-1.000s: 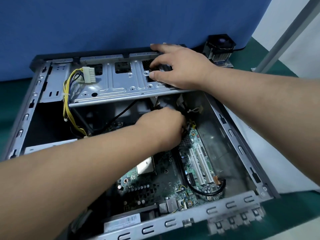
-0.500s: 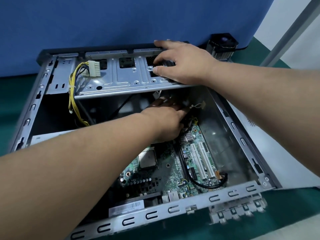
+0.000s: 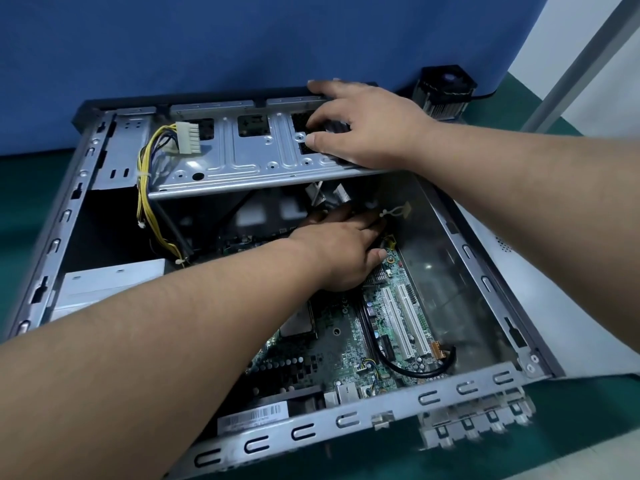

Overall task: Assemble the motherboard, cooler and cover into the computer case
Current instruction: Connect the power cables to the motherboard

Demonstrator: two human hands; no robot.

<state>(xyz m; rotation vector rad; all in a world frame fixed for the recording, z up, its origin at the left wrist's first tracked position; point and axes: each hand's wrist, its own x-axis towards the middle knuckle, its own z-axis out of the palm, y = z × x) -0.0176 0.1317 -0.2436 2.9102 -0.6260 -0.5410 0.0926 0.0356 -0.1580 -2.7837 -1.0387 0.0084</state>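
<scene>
Two hands: both reach into an open computer case (image 3: 86,161) lying on its side on a green table (image 3: 20,188).
Left hand (image 3: 341,251): lies flat, palm down, fingers stretched out and released, deep inside the case under the metal drive tray (image 3: 249,157); the fingertips sit at the far edge of the motherboard (image 3: 349,348), near a small white cable tie (image 3: 393,212). Whether they press anything, I cannot tell.
Right hand (image 3: 367,124): rests on the right end of the drive tray, thumb on the tray's top face, fingers curled over its far edge and one cutout, grasping the tray.
Motherboard: green, lying flat on the floor of the case, with two white slots (image 3: 405,323) toward the right and a black cable (image 3: 415,367) curving along its near corner.
Cooler (image 3: 445,93): black fan on a finned block, outside the case, on the table just beyond the case's far right corner, against a blue panel (image 3: 242,39).
Wires (image 3: 145,188): a yellow and black bundle ending in a white plug (image 3: 188,142) that rests on the left part of the tray.
Cover: a white panel (image 3: 554,327) lies under the right side of the case; whether it is the cover, I cannot tell.
</scene>
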